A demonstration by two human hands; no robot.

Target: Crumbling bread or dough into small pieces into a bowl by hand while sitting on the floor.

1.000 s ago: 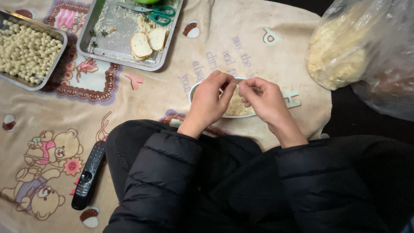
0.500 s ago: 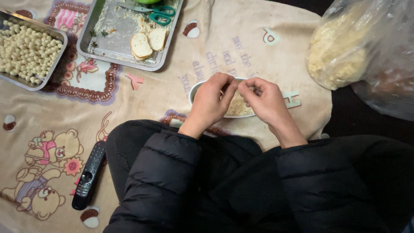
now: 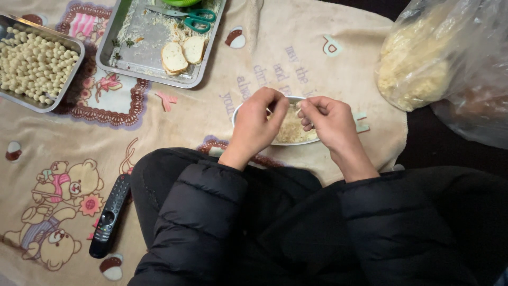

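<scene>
Both hands are over a shallow white oval dish (image 3: 288,139) full of pale crumbly stuff (image 3: 292,128). The dish's long axis runs roughly 9 to 3 o'clock, flat on the blanket (image 3: 211,111), just ahead of the person's knees. The left hand (image 3: 255,125) covers its 9 o'clock end, fingers curled in toward the middle. The right hand (image 3: 329,123) sits over the 3 o'clock end, fingertips pinched on what looks like a small bit of the crumbly stuff, though it's too small to be sure. The two hands are close but not touching, with a narrow gap over the dish's centre. Can't tell whether the left hand actually grips anything.

Room-wise: the blanket edge is at 3 o'clock from the dish, fairly near, with a dark floor past it. A big clear bag (image 3: 439,63) of pale crumbs sits at 2 o'clock, well apart. At 11 o'clock is a metal tray (image 3: 123,53) holding two bread slices (image 3: 182,53) and green scissors (image 3: 193,16). Further out at 10 o'clock is a second tray of small pale balls (image 3: 32,66). A black remote (image 3: 110,214) lies at 8 o'clock beside the knee. Open blanket between dish and trays.
</scene>
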